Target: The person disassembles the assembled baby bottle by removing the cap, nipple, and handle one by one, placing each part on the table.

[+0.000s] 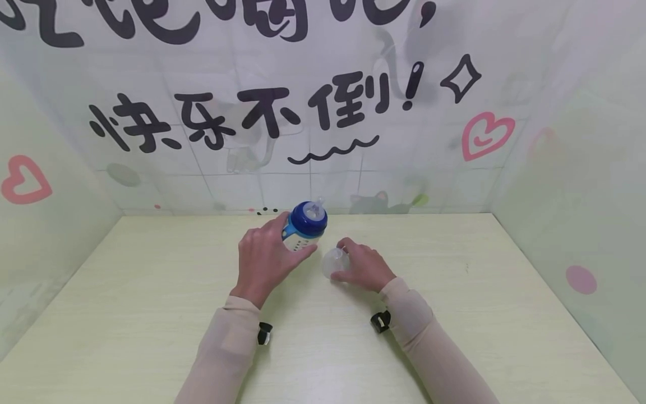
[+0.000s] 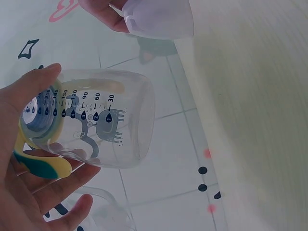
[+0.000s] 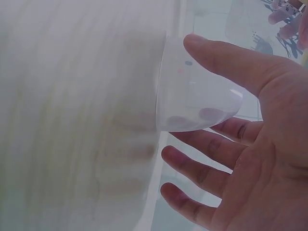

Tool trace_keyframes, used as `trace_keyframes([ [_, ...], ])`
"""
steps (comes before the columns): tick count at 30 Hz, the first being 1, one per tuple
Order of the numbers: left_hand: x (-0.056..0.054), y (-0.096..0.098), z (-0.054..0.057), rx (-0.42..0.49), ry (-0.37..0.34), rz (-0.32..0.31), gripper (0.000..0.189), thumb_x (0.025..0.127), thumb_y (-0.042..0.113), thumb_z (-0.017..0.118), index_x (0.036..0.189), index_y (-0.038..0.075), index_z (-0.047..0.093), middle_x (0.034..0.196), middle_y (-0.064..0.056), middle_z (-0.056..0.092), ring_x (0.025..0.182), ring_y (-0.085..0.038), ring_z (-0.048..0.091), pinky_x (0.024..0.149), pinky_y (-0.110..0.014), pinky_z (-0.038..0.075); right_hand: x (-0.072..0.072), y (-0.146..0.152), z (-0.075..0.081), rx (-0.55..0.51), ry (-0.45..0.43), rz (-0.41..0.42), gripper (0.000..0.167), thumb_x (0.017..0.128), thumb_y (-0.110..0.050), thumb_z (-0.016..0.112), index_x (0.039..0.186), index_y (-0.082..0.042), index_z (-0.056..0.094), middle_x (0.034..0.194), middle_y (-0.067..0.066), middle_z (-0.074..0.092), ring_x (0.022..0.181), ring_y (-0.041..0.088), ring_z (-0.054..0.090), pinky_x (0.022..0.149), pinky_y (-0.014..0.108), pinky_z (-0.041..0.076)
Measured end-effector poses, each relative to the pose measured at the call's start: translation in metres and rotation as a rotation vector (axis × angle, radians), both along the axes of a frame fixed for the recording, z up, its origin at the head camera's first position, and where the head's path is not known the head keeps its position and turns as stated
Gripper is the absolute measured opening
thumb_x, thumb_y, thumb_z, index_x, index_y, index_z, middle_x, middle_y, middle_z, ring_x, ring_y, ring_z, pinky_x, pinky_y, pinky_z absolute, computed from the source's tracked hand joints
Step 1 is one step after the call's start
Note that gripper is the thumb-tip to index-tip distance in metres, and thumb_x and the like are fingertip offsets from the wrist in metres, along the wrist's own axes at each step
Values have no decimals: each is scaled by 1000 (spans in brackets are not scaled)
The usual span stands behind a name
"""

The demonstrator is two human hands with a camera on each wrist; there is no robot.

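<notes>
Currently our left hand [image 1: 264,255] grips the bottle [image 1: 306,225] above the table [image 1: 151,314], nipple [image 1: 315,211] bared; our right hand [image 1: 367,266] pinches the clear cap [image 1: 333,264], rim down on the table. Cap's off, apart from the bottle; we'd judge setting the bottle down still remains.

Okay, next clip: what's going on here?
A person's left hand holds a clear plastic baby bottle with a dark blue collar, tilted and raised off the pale wood-grain table; its translucent teat is uncovered. The right hand grips a translucent, dome-shaped plastic cap, which stands rim-down on the table.
</notes>
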State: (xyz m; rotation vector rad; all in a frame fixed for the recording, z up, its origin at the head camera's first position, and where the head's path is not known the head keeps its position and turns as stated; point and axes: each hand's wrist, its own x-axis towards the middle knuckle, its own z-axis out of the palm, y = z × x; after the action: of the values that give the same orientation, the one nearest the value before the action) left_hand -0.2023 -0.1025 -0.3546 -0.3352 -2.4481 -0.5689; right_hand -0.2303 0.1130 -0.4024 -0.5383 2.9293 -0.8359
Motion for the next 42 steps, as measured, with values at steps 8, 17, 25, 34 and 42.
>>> trace_keyframes([
  [8,0,-1,0,-6,0,5,74,72,55,83,123,5,64,104,-16,74,80,-35,71,69,-49,56,1,1,9,-2,24,-11,70,80,-35,83,137,-8,53,127,13,65,110,33,62,94,52,48],
  [17,0,2,1,-17,0,-3,75,71,52,85,124,4,64,105,-17,74,81,-36,71,73,-51,55,9,-1,33,-179,208,-53,55,94,-29,67,141,-6,49,130,14,64,119,34,59,101,55,44],
  [25,2,8,-2,-50,-6,-15,73,72,53,84,123,4,65,103,-16,74,81,-35,71,75,-49,55,14,-7,43,-493,310,-3,47,103,-21,54,145,-4,42,131,15,63,116,28,61,95,53,46],
  [34,3,13,-2,-88,21,-19,73,73,55,83,122,4,66,100,-16,74,78,-32,71,75,-48,56,22,-13,51,-534,299,43,53,99,-27,62,143,-4,46,129,11,65,117,25,60,96,52,45],
  [42,7,19,-1,-111,7,-45,74,73,55,83,125,5,65,105,-15,74,84,-31,72,81,-49,55,24,-15,52,-549,305,11,52,95,-29,68,139,-8,50,119,6,68,111,21,60,90,44,49],
])
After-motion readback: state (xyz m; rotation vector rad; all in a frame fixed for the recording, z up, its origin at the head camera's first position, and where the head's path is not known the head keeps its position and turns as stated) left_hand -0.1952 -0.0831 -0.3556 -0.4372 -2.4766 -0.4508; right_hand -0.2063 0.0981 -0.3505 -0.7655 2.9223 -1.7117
